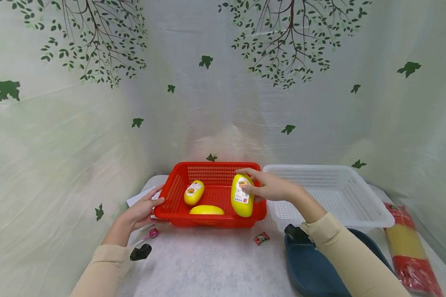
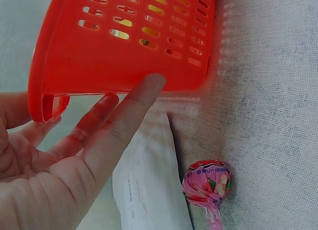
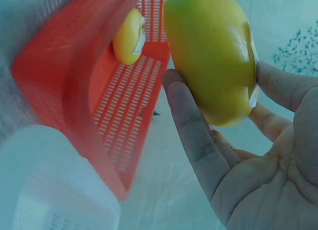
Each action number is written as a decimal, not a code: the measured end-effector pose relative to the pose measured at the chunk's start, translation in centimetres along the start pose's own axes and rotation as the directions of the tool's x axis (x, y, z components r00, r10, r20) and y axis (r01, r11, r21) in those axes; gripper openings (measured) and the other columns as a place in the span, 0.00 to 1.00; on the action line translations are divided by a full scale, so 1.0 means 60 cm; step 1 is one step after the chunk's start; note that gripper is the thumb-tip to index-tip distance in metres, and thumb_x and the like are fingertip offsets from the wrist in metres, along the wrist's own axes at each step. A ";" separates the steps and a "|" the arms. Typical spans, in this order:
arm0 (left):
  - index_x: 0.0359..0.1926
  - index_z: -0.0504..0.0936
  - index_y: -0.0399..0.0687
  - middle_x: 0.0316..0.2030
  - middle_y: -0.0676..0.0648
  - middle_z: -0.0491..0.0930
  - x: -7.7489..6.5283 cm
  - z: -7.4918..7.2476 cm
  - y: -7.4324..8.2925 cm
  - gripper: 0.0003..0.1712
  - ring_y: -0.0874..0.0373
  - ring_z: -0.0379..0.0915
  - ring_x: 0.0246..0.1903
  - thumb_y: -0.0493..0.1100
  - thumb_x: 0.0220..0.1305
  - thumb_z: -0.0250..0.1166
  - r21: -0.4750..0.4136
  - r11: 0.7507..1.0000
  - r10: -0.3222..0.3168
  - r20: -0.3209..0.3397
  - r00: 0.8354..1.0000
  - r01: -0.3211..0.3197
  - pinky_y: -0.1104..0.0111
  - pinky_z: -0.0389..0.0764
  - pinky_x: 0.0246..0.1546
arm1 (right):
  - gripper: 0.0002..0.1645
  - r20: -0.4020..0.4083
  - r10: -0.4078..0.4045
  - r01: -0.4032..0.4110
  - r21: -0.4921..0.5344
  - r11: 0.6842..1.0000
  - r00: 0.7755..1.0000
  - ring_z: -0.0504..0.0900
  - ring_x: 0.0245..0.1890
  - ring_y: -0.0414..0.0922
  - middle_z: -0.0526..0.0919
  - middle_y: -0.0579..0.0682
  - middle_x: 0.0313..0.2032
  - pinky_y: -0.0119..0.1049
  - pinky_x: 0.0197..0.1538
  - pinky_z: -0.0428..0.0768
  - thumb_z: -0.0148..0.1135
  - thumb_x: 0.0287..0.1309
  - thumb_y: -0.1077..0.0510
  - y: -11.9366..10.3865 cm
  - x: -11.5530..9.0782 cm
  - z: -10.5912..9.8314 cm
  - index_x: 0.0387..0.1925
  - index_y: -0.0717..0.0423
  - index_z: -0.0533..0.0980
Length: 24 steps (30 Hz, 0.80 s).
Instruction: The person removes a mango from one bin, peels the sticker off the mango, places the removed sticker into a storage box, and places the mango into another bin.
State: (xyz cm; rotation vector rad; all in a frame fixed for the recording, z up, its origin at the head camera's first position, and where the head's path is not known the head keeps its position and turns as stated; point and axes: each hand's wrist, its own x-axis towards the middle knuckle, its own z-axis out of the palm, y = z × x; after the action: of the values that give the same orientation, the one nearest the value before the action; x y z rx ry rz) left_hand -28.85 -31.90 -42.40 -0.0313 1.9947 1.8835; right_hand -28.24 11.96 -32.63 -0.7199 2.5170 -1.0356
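Two mangoes [image 1: 194, 194] in the left basket [image 1: 215, 222] — right basket [image 1: 338, 204] beside it, tray [image 1: 312, 270] before that, packet [image 1: 410, 247] far right.

The mango [image 3: 208, 56] looks glossy, the red basket [image 1: 217, 220] plastic.

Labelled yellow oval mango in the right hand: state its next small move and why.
Probably lower the yellow mango into the red plastic basket: the right hand holds it at the basket's right end, and two similar mangoes lie inside.
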 end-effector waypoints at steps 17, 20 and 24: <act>0.88 0.36 0.63 0.82 0.29 0.47 -0.003 0.000 0.001 0.41 0.30 0.66 0.73 0.43 0.87 0.46 0.032 0.999 0.006 0.004 1.000 -0.006 0.43 0.86 0.61 | 0.37 0.043 -0.107 0.107 0.001 0.994 0.993 0.79 0.56 0.47 0.80 0.49 0.60 0.41 0.53 0.91 0.67 0.73 0.44 -0.005 -0.064 0.061 0.79 0.39 0.66; 0.88 0.35 0.63 0.82 0.30 0.47 -0.003 0.000 0.001 0.41 0.29 0.64 0.74 0.43 0.87 0.46 0.027 1.000 0.003 0.004 1.000 -0.003 0.43 0.86 0.60 | 0.37 0.059 -0.104 0.103 0.021 0.994 0.993 0.79 0.55 0.48 0.80 0.48 0.59 0.39 0.51 0.90 0.66 0.74 0.44 -0.003 -0.072 0.072 0.79 0.37 0.66; 0.88 0.36 0.62 0.82 0.30 0.47 -0.002 0.000 0.001 0.41 0.31 0.66 0.73 0.43 0.87 0.46 0.029 1.000 0.001 0.001 1.000 -0.001 0.44 0.86 0.60 | 0.36 0.097 -0.108 0.100 0.077 0.992 0.989 0.82 0.51 0.48 0.80 0.47 0.55 0.39 0.47 0.91 0.66 0.74 0.46 0.000 -0.083 0.089 0.78 0.37 0.67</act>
State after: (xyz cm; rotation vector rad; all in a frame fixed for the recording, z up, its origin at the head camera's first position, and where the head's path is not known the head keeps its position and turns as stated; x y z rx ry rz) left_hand -28.72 -31.90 -42.30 -0.0214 2.0213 1.8552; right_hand -21.63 11.78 -35.74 -0.8680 2.3653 -1.0903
